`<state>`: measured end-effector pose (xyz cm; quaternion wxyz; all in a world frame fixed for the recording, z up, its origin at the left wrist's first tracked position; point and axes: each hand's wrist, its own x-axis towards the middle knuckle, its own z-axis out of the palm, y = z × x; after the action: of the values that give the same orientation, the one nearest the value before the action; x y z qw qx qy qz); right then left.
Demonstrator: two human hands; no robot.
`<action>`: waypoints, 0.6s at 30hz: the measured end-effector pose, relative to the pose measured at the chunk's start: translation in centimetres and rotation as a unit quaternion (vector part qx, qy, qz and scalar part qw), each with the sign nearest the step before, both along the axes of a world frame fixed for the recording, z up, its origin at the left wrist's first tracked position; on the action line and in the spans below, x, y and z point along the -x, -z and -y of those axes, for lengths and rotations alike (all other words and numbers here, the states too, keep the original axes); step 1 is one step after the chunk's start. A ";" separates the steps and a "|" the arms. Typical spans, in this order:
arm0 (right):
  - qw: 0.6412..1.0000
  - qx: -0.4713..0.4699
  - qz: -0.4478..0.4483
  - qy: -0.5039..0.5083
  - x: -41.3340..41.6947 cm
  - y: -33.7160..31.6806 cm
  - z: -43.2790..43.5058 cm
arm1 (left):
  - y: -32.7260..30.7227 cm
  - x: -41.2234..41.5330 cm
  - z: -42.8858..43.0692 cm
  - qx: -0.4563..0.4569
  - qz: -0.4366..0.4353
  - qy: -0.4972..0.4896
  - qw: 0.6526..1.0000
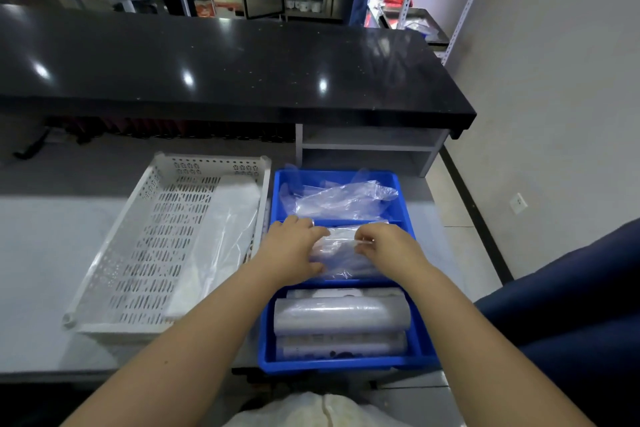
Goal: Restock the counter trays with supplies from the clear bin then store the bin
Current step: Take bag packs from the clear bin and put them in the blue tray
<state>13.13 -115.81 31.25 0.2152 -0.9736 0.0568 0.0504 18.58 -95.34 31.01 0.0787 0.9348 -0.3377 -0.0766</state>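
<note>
I judge I am restocking: my left hand [291,250] grips and my right hand [385,246] pinches the plastic packet [346,255] in the middle compartment of the blue tray [346,366], at 3 o'clock of the white basket [214,165]; next, lay it flat.

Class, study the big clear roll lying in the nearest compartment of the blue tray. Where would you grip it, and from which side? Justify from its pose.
Probably mid-length, from above: the clear roll lies crosswise on top of other rolls, its rounded upper side exposed, while its ends sit close to the blue tray's side walls.
</note>
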 end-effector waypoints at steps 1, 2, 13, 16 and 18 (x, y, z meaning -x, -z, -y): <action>1.000 0.002 -0.001 0.002 -0.3 0.3 -0.3 | 0.4 0.3 0.0 0.028 0.023 0.000 0.999; 1.000 0.004 -0.010 0.005 -0.7 0.7 -0.5 | 0.6 0.6 0.1 0.051 0.046 0.001 0.998; 0.984 0.164 -0.028 -0.058 -1.2 1.5 -1.4 | 1.6 1.8 1.1 0.040 0.026 -0.039 0.998; 0.991 0.066 0.075 -0.089 -1.4 -0.8 -4.0 | -0.3 1.7 -0.5 0.094 0.059 -0.089 0.990; 0.984 0.021 0.116 -0.133 -1.9 -2.5 -6.6 | -1.9 2.0 -2.7 0.122 0.108 -0.143 0.976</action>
<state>15.01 -109.17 33.74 0.1908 -0.9761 -0.0980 -0.0361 16.63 -92.66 32.92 0.1653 0.9597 -0.2136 0.0781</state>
